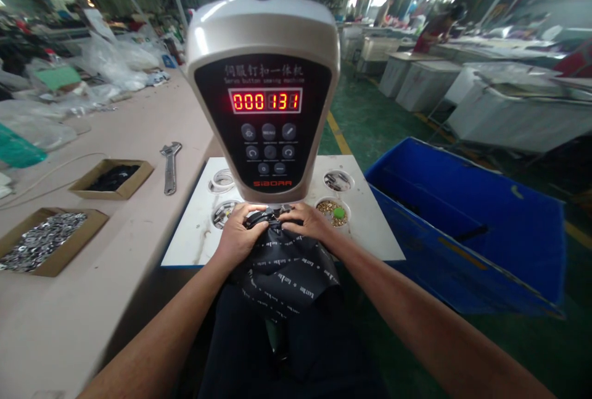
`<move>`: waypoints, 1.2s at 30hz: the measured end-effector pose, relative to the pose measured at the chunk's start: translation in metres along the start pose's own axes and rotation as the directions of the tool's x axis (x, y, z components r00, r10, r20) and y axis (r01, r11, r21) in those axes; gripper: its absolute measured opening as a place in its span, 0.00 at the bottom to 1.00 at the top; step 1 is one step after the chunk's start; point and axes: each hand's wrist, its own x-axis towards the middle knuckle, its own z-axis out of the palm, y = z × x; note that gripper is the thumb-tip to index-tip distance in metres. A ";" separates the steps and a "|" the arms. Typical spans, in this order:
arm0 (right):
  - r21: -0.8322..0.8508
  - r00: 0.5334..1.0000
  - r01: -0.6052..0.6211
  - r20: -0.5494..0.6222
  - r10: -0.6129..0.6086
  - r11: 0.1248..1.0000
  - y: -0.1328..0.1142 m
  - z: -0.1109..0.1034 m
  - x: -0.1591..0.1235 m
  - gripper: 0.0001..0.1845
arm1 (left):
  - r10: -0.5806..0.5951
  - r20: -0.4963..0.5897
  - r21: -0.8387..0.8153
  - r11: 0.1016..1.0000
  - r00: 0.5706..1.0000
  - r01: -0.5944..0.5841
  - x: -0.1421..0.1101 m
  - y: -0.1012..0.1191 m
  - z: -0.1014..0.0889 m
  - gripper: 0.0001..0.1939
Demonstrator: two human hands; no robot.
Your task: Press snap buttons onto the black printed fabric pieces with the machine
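A button sewing machine (263,35) with a red lit display stands right in front of me. Below its head, both hands grip a black printed fabric piece (287,269) whose lower part drapes over my lap. My left hand (240,232) pinches the bunched upper edge on the left side. On the other side, my right hand (308,221) has its fingers closed on the same edge. The hands are close together, and the machine's head hides what lies just beyond the fingertips. Small parts fill round cups in the white work plate (370,226), including a cup of brass-coloured pieces (327,209).
On the left table (139,115) lie an adjustable wrench (171,168), a box of black parts (113,178) and a box of shiny metal parts (49,238). Plastic bags (111,60) sit farther back. A large blue bin (472,220) stands to the right. A person (435,32) is in the distance.
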 end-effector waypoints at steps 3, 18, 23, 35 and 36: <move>0.005 1.000 -0.002 0.000 0.002 1.000 0.001 0.001 0.000 0.14 | 0.137 -0.007 0.019 0.990 0.991 -0.137 -0.002 -0.006 0.003 0.09; 0.100 0.988 -0.102 -0.107 0.112 0.990 -0.009 0.000 -0.006 0.13 | -0.011 0.141 0.038 0.999 0.990 0.005 0.006 0.003 0.005 0.12; 0.167 0.979 -0.096 -0.161 0.124 0.981 -0.014 0.000 -0.013 0.10 | -0.054 0.178 -0.001 0.998 0.983 0.055 0.009 0.000 0.003 0.13; 0.169 0.973 -0.092 -0.193 0.124 0.981 -0.015 0.003 -0.012 0.07 | -0.058 0.156 -0.026 0.998 0.986 0.062 0.005 0.001 0.005 0.12; 0.157 0.974 -0.089 -0.194 0.119 0.984 -0.015 0.002 -0.011 0.07 | -0.058 0.156 -0.023 0.998 0.986 0.063 0.005 0.001 0.005 0.12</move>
